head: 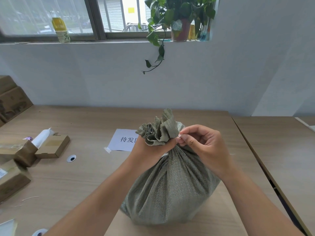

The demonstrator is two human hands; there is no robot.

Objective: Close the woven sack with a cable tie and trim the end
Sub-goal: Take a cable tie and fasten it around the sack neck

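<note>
The left hand [144,150] clenches the sack [170,184] neck; the right hand [201,143] pinches the cable tie [179,136], apparently tightening; trimming follows.

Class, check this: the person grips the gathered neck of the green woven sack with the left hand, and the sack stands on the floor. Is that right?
Not quite. The head view shows the sack standing on the wooden table, not the floor. The left hand does grip its gathered neck.
</note>
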